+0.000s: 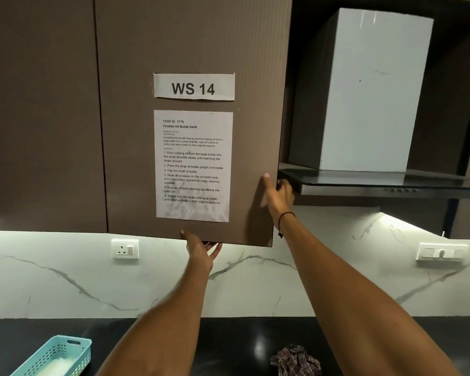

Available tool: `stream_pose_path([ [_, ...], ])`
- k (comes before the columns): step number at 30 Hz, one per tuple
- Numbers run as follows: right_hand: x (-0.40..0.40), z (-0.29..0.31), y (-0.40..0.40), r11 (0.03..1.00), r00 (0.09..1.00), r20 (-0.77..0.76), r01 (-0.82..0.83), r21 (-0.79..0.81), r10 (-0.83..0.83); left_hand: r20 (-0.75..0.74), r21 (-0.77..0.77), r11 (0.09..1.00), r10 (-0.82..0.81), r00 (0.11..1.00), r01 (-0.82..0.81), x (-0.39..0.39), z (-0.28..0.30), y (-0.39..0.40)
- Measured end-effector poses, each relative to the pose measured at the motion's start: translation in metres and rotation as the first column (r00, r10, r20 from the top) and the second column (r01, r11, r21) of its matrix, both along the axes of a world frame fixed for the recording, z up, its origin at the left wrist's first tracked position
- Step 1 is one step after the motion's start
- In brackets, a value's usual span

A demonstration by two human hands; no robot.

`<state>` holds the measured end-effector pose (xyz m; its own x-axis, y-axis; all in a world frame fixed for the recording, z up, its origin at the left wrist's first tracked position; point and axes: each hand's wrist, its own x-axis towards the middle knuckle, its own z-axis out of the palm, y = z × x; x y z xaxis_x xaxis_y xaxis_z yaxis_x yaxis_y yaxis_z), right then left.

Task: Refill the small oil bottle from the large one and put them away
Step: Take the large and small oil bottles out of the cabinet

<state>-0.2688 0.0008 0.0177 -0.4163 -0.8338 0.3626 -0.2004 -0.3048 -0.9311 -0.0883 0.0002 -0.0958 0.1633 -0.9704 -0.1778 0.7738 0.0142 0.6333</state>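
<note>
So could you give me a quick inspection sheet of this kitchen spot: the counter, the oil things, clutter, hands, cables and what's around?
Surface: black glossy countertop, mostly bare where visible.
Job's things: no oil bottles seen; cabinet door carries a "WS 14" label and a task sheet.
Clutter: light blue perforated basket at left; crumpled checked cloth at right.
Hands: left hand under the door's bottom edge; right hand gripping its right edge. A black cord sits on the right wrist.
Cables: nothing seen.
Surroundings: white marble-look backsplash, wall socket, switch plate, range hood at right.
</note>
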Motion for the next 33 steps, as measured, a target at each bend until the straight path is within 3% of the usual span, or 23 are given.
stream_pose_path([
  [9,-0.007,0.023,0.049,0.902,0.910,0.057,-0.398,-0.169,0.412,0.072,0.076,0.973,0.211,0.975,-0.216,-0.001,-0.008,0.036],
  [16,0.001,0.047,0.113,0.690,0.707,-0.031,-0.698,-0.192,0.706,0.131,0.024,0.968,0.247,0.960,-0.252,0.010,-0.012,0.067],
  [19,0.012,0.057,0.139,0.573,0.597,-0.108,-0.797,-0.190,0.795,0.049,-0.021,0.964,0.265,0.963,-0.264,0.016,-0.016,0.076],
  [22,0.031,0.063,0.166,0.495,0.521,-0.169,-0.851,-0.175,0.837,-0.011,-0.055,0.971,0.233,0.972,-0.234,0.031,-0.021,0.089],
  [27,0.077,0.061,0.202,0.434,0.482,-0.252,-0.872,-0.224,0.839,0.012,-0.114,0.958,0.265,0.964,-0.262,0.072,-0.037,0.109],
  [31,0.132,0.059,0.233,0.417,0.513,-0.324,-0.850,-0.321,0.795,0.008,-0.152,0.961,0.236,0.972,-0.232,0.096,-0.042,0.133],
  [33,0.166,0.057,0.250,0.466,0.585,-0.363,-0.806,-0.366,0.726,0.094,-0.123,0.962,0.254,0.963,-0.242,0.102,-0.042,0.144],
])
